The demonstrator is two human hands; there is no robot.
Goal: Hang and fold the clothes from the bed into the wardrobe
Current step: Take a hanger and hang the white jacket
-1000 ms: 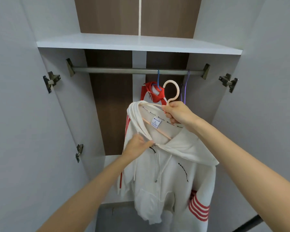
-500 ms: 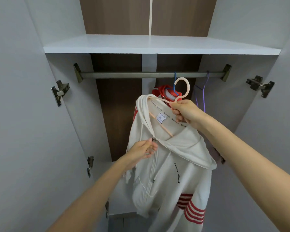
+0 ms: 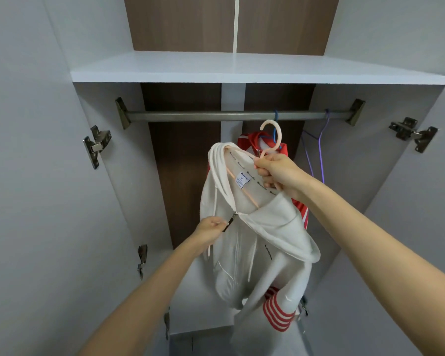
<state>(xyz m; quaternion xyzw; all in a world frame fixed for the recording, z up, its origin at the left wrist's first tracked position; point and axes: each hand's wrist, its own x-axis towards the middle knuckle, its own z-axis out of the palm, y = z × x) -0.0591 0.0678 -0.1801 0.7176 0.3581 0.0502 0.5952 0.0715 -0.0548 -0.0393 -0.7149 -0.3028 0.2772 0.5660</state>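
Note:
A white zip hoodie (image 3: 257, 242) with red sleeve stripes hangs on a pale pink hanger (image 3: 271, 136). My right hand (image 3: 278, 173) grips the hanger's neck just below its hook, which sits a little under the metal rail (image 3: 203, 116). My left hand (image 3: 211, 228) pinches the dark zipper pull (image 3: 229, 222) at the top of the hoodie's front. Behind the hoodie a red garment (image 3: 249, 142) hangs from the rail on a blue hanger (image 3: 276, 124).
An empty purple hanger (image 3: 319, 147) hangs at the rail's right end. A white shelf (image 3: 242, 70) runs above the rail. Open wardrobe doors with metal hinges (image 3: 97, 145) stand at both sides. The rail's left half carries nothing.
The hoodie and hanger have risen closer to the rail. My left hand moved from the collar edge onto the zipper pull and now pinches it.

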